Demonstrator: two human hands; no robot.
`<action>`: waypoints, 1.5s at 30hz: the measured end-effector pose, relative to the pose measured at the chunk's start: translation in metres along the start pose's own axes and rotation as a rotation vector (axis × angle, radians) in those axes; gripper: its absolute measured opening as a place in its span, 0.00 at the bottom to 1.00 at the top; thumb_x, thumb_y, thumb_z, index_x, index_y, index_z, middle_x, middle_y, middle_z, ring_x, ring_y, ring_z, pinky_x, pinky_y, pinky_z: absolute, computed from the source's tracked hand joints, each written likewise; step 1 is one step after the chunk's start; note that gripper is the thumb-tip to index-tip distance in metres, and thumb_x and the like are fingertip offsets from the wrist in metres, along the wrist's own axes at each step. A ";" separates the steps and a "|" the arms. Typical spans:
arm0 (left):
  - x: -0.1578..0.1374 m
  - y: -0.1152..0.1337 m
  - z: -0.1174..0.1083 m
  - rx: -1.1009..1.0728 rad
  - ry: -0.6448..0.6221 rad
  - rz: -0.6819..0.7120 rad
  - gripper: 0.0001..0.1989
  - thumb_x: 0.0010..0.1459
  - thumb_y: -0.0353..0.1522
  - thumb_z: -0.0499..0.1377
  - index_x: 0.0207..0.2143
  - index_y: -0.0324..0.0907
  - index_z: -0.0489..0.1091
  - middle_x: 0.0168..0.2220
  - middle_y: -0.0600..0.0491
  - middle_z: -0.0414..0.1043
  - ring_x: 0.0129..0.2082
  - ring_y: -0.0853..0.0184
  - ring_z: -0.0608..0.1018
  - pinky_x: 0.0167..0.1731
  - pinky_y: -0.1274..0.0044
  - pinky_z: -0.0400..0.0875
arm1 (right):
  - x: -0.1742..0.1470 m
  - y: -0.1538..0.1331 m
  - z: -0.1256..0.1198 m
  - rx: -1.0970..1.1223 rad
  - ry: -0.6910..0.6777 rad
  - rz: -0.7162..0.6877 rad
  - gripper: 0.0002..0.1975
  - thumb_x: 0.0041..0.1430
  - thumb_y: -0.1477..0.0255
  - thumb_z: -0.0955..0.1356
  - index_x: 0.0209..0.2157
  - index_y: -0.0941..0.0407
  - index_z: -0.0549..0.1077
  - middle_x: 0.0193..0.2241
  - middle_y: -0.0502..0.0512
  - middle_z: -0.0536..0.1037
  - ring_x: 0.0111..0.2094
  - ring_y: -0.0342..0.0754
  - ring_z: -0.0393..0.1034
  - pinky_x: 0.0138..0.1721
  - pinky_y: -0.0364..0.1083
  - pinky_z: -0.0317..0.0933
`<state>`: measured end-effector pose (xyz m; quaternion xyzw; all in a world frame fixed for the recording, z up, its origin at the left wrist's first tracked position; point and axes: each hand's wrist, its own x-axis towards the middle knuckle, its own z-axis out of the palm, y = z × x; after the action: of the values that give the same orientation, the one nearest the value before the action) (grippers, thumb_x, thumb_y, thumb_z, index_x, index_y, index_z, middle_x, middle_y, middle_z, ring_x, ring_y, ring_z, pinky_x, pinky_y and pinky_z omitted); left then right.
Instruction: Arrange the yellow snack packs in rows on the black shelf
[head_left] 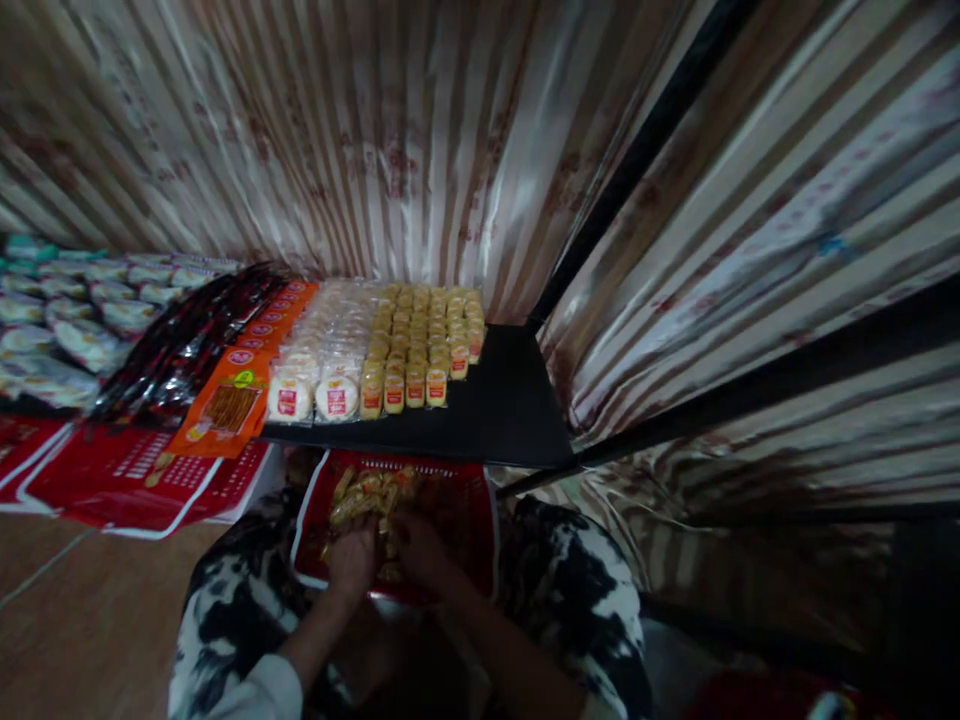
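Both of my hands are down in a red bag or box [487, 505] between my knees, among small yellow-wrapped snack packets [367, 490]. My left hand [355, 553] touches the packets on the left side, its fingers dim and partly hidden. Close beside it, my right hand [418, 548] reaches in from the right, with its fingertips at the packets. Shadow and blur hide whether either hand grips one. On the black shelf just beyond, matching yellow packets [416, 345] stand in neat rows, labels facing me at the front.
Left of the yellow rows are round white wrapped cakes [336, 397], orange snack packs [232, 395], dark glossy packs [169, 350] and white packs [82, 325]. Red bags [127, 475] hang below the black shelf [480, 430]. Black frame bars [637, 180] and striped curtain [375, 130] enclose the back and right.
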<state>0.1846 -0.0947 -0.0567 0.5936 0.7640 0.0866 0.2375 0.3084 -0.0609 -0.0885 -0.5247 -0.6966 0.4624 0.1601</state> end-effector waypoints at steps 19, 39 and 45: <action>0.015 0.124 -0.023 -0.419 0.070 0.338 0.22 0.57 0.36 0.51 0.53 0.40 0.66 0.53 0.43 0.70 0.53 0.59 0.72 0.53 0.68 0.67 | -0.020 -0.020 -0.147 0.490 0.648 -0.065 0.12 0.48 0.67 0.68 0.37 0.51 0.73 0.37 0.55 0.75 0.38 0.52 0.72 0.42 0.51 0.68; 0.113 0.219 -0.024 -0.759 0.211 0.141 0.19 0.56 0.32 0.49 0.50 0.39 0.64 0.51 0.42 0.67 0.48 0.63 0.74 0.51 0.70 0.67 | 0.086 0.002 -0.219 0.647 0.821 -0.112 0.13 0.43 0.69 0.69 0.35 0.54 0.70 0.32 0.53 0.78 0.34 0.47 0.74 0.40 0.49 0.71; 0.138 0.220 -0.031 -0.714 0.271 0.132 0.20 0.57 0.32 0.48 0.52 0.40 0.63 0.56 0.43 0.65 0.57 0.62 0.67 0.59 0.69 0.58 | 0.132 -0.003 -0.236 0.490 0.818 -0.164 0.12 0.48 0.71 0.66 0.38 0.54 0.70 0.35 0.53 0.76 0.36 0.47 0.73 0.41 0.49 0.69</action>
<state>0.3359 0.1024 0.0257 0.5048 0.6702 0.4400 0.3201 0.4209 0.1670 0.0025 -0.5536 -0.4862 0.3546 0.5757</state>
